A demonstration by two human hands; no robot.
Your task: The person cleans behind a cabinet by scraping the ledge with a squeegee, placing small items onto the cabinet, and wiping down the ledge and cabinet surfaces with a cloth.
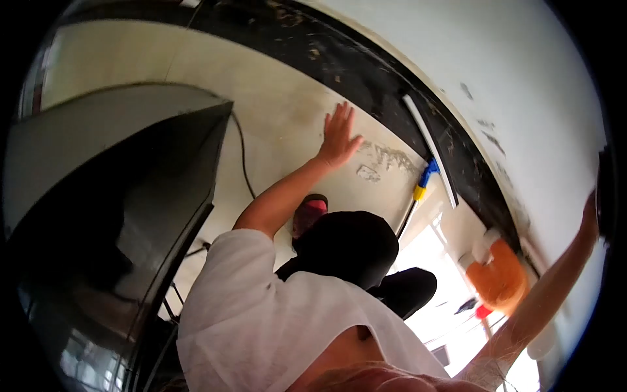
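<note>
My left hand (339,138) is open, fingers spread, palm down on or just over the pale floor, its fingertips close to a dark marbled border (313,59). Beside it, crumbly grey residue (388,157) marks the floor. At the far right, my right hand (590,215) reaches up along the white wall (522,85). It meets a dark object (604,196) at the edge of the view; its fingers are hidden, so I cannot tell whether it grips that object.
A squeegee (431,150) with a blue and yellow neck rests across the border. To the left stands a large glossy black panel (163,189) with a cable (243,153) behind it. An orange plush-looking item (499,277) lies by the wall. Scuffs (490,130) mark the wall.
</note>
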